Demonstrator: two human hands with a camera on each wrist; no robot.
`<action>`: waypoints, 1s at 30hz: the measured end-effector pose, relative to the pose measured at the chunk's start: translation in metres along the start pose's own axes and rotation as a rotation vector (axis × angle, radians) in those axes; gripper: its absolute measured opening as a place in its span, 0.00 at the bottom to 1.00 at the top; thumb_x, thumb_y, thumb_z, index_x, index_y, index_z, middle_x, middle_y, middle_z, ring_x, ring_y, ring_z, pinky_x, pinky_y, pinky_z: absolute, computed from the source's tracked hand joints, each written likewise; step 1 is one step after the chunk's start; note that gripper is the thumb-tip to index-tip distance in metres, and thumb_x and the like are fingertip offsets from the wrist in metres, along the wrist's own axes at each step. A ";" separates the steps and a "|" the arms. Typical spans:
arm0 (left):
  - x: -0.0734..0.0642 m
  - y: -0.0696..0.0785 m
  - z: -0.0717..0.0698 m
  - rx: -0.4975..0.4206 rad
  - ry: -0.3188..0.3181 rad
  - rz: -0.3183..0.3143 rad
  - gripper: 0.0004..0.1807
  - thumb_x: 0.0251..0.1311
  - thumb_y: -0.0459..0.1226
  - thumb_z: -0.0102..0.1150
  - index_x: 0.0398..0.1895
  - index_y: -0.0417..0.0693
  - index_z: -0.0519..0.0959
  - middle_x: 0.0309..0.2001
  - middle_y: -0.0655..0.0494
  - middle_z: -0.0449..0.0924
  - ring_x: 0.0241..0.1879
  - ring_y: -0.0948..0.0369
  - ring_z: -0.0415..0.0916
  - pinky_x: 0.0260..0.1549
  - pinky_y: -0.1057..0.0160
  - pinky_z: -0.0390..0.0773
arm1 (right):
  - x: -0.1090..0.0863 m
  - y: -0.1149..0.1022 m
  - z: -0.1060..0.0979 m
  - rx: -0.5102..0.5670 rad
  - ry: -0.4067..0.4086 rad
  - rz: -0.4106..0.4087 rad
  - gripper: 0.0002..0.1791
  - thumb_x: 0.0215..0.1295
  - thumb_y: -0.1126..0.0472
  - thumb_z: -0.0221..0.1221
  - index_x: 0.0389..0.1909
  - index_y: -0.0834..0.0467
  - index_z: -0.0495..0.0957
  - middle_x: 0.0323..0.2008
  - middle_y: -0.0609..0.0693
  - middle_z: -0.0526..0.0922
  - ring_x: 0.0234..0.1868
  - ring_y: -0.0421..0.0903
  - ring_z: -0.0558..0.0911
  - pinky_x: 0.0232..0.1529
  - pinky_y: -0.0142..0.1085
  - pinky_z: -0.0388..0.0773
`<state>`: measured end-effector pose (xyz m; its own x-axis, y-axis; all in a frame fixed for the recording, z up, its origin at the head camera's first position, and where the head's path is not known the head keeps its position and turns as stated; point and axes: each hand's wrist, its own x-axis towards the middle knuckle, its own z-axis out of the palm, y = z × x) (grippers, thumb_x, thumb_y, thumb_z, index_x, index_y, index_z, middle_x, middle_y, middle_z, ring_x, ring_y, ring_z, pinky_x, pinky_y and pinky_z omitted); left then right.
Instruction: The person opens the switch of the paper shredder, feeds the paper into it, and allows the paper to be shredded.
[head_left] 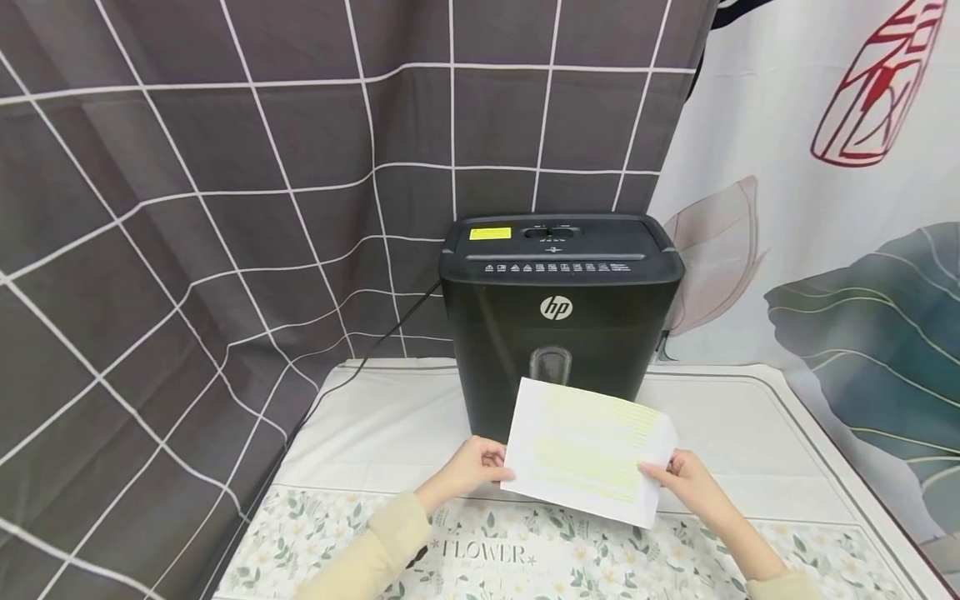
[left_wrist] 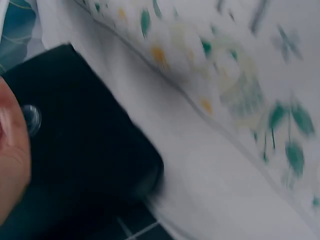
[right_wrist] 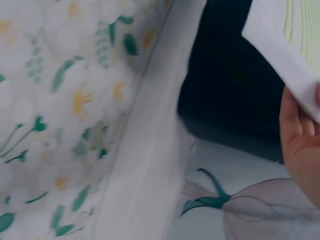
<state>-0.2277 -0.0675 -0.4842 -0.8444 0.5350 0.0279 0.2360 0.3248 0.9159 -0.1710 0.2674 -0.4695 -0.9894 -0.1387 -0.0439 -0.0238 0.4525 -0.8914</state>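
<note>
A white sheet of paper (head_left: 585,454) with yellow-green lines is held up in front of a black HP paper shredder (head_left: 495,358). My left hand (head_left: 472,467) pinches the sheet's left edge between thumb and fingers. On the other side my right hand (head_left: 686,483) grips the right edge, thumb on the printed face. The shredder stands upright, its top slot above and behind the paper. In the right wrist view a corner of the paper (right_wrist: 280,55) and part of my right hand (right_wrist: 300,135) show. The left wrist view catches only the edge of my left hand (left_wrist: 12,155).
The table is covered with a white cloth (head_left: 390,421) that has a floral band and the word FLOWER. A black cord (head_left: 352,375) runs from the shredder down the left side. A dark grid-patterned curtain (head_left: 300,142) hangs behind and left, a white printed curtain (head_left: 750,108) at right.
</note>
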 end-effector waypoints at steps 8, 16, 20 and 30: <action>-0.016 0.017 -0.014 0.206 -0.115 0.199 0.08 0.52 0.33 0.65 0.33 0.37 0.81 0.30 0.48 0.82 0.29 0.74 0.73 0.36 0.73 0.78 | 0.000 -0.025 0.002 -0.021 0.116 0.042 0.17 0.66 0.66 0.54 0.46 0.79 0.72 0.34 0.66 0.85 0.28 0.31 0.82 0.33 0.27 0.80; -0.019 0.023 -0.026 0.310 -0.143 0.329 0.12 0.58 0.34 0.60 0.43 0.38 0.79 0.34 0.50 0.83 0.36 0.63 0.79 0.42 0.67 0.79 | 0.004 -0.044 -0.006 0.050 0.061 0.046 0.20 0.68 0.64 0.52 0.48 0.80 0.71 0.32 0.59 0.86 0.29 0.32 0.82 0.35 0.26 0.79; -0.025 0.023 -0.028 0.280 -0.106 0.288 0.10 0.59 0.36 0.59 0.41 0.40 0.78 0.35 0.51 0.82 0.38 0.63 0.79 0.45 0.67 0.78 | 0.004 -0.057 -0.009 0.032 0.107 0.050 0.19 0.67 0.64 0.53 0.47 0.79 0.72 0.29 0.56 0.87 0.26 0.33 0.82 0.32 0.27 0.78; -0.041 0.039 -0.045 0.361 0.015 0.255 0.10 0.58 0.39 0.60 0.42 0.46 0.78 0.36 0.58 0.82 0.42 0.61 0.79 0.50 0.58 0.77 | 0.003 -0.077 -0.010 -0.027 0.110 -0.131 0.17 0.66 0.66 0.55 0.46 0.79 0.74 0.34 0.67 0.85 0.28 0.30 0.83 0.31 0.27 0.80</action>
<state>-0.2056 -0.1119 -0.4315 -0.7434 0.6232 0.2430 0.5884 0.4366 0.6805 -0.1741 0.2414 -0.3967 -0.9873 -0.1010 0.1226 -0.1556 0.4607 -0.8738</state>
